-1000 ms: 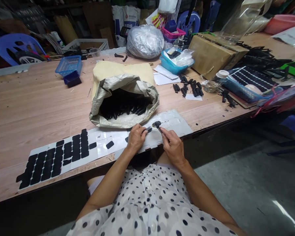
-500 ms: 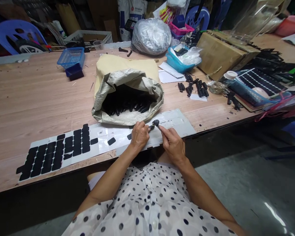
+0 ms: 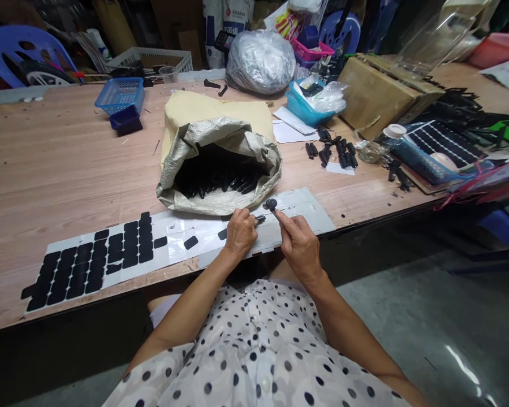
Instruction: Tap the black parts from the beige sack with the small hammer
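Left hand (image 3: pixel 240 233) pinched a black piece (image 3: pixel 260 219), right hand (image 3: pixel 300 246) a knobbed piece (image 3: pixel 271 204), before the sack (image 3: pixel 220 207).
On the table (image 3: pixel 68 147), a carton (image 3: pixel 375 97) sat right of the sack; a chair (image 3: pixel 341 32) stood beyond.

A wood-grain table (image 3: pixel 59 147) bears it all. Along its near edge lie a white sheet (image 3: pixel 159 227) with rows of black patches and, to the right, a grey board (image 3: pixel 314 217). Just behind stands an open sack (image 3: pixel 169 181). Farther left — a blue basket (image 3: pixel 123 91) and small dark tray (image 3: pixel 126 122); farther right — black pieces (image 3: pixel 343 152) loosely scattered, and a cardboard box (image 3: pixel 375 93).
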`<state>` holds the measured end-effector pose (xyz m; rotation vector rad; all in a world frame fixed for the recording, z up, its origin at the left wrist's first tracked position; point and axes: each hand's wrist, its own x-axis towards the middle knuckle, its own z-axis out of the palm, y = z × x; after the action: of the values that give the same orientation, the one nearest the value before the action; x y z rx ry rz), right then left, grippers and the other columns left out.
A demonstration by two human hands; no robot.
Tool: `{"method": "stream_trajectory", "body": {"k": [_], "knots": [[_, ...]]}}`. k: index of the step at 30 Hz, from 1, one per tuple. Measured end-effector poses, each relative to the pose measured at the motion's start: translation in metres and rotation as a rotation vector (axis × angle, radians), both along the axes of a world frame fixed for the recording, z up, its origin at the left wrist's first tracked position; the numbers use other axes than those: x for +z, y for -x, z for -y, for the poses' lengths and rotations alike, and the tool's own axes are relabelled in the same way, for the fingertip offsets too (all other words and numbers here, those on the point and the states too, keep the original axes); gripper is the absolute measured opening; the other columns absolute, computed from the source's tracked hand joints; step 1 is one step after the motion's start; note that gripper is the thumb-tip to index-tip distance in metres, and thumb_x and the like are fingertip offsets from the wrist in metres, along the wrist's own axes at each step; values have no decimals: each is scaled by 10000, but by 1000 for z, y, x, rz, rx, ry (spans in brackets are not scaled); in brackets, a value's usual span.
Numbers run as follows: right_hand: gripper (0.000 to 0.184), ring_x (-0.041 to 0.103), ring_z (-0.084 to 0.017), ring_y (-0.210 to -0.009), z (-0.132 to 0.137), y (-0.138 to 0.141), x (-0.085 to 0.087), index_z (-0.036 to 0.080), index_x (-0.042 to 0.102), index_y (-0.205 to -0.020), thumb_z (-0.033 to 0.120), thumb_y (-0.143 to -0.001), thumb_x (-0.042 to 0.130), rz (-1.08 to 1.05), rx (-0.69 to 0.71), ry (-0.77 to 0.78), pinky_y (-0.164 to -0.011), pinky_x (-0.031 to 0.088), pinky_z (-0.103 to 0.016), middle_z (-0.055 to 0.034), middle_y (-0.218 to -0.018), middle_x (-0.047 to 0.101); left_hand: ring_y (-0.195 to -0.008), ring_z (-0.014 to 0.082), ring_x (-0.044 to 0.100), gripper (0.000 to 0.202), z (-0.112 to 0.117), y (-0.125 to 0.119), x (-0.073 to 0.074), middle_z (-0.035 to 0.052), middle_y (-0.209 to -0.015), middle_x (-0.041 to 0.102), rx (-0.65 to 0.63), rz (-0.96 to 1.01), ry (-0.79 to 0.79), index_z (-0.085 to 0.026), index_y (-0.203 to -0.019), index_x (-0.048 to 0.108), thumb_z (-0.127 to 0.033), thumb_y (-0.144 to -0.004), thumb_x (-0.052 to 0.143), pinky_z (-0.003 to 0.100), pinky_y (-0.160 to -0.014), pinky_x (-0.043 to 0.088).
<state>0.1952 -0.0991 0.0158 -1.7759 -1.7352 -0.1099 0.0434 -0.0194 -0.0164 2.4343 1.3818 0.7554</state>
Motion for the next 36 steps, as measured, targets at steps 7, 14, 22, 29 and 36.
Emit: {"method": "stream_trajectory", "body": {"k": [7, 14, 22, 29, 36], "knots": [[389, 596, -139, -735, -3, -1, -6, 290, 740, -1244, 216, -991, 454, 16, -29, 72, -597, 409, -216, -36, -833, 632, -876, 229, 540, 240, 0, 0, 0, 66, -840, 603, 0, 11, -13, -206, -725, 655, -67, -889, 547, 372, -823, 517], [364, 524, -149, -719, -18, -32, -17, 286, 758, -1202, 231, -959, 492, 32, -283, 87, -577, 320, -258, -53, -885, 620, -916, 230, 550, 101, 8, 3, -5, 47, -896, 616, 60, 143, 92, -218, -879, 692, -125, -871, 653, 381, -859, 508], [335, 431, -207, -747, -34, -41, -41, 252, 796, -1096, 200, -940, 503, 107, -296, -52, -640, 304, -318, -89, -774, 586, -944, 243, 558, 146, 9, 7, -7, 39, -942, 649, 68, 178, 146, -236, -954, 702, -145, -841, 690, 413, -904, 497], [311, 402, -203, -773, -33, -28, -44, 273, 774, -1117, 191, -944, 528, 53, -286, 63, -660, 243, -325, -87, -854, 559, -929, 238, 561, 157, 10, 10, -3, 32, -907, 637, 66, 196, 196, -239, -943, 713, -151, -813, 717, 402, -877, 502], [337, 431, -202, -786, -30, -20, -37, 260, 772, -1114, 146, -916, 526, 68, -312, 64, -662, 251, -320, -83, -872, 571, -953, 218, 592, 146, 11, 15, 8, 19, -957, 685, 54, 275, 247, -231, -915, 686, -146, -808, 737, 376, -883, 509]]}}
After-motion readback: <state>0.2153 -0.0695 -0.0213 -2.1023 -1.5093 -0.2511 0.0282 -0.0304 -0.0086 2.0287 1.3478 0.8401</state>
